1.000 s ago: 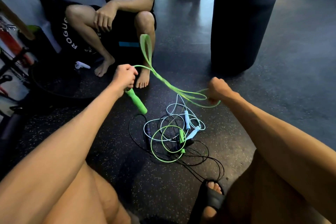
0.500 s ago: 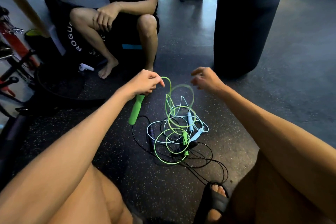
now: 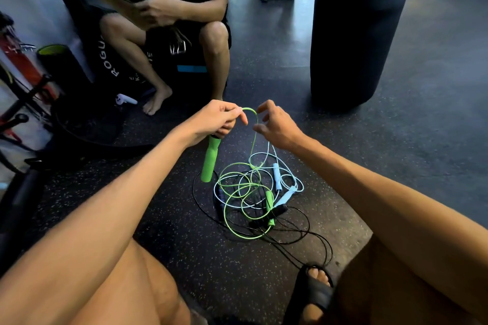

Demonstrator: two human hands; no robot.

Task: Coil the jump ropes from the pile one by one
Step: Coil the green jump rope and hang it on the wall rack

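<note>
Left fingers (image 3: 227, 115) curled round green handle (image 3: 210, 161), its top hidden; right fingers (image 3: 268, 108) spread beside green cord (image 3: 253, 144).

Ahead: seated person's legs (image 3: 215, 42) close off the far side.
Right-front: punching bag (image 3: 353, 34) stands upright; bare floor (image 3: 412, 166) beside it.
Centre: green jump rope (image 3: 210, 161) hangs between left hand (image 3: 216, 120) and right hand (image 3: 277, 128).
Below: rope pile (image 3: 276, 177) on floor; sandalled foot (image 3: 314, 285) near it.
</note>
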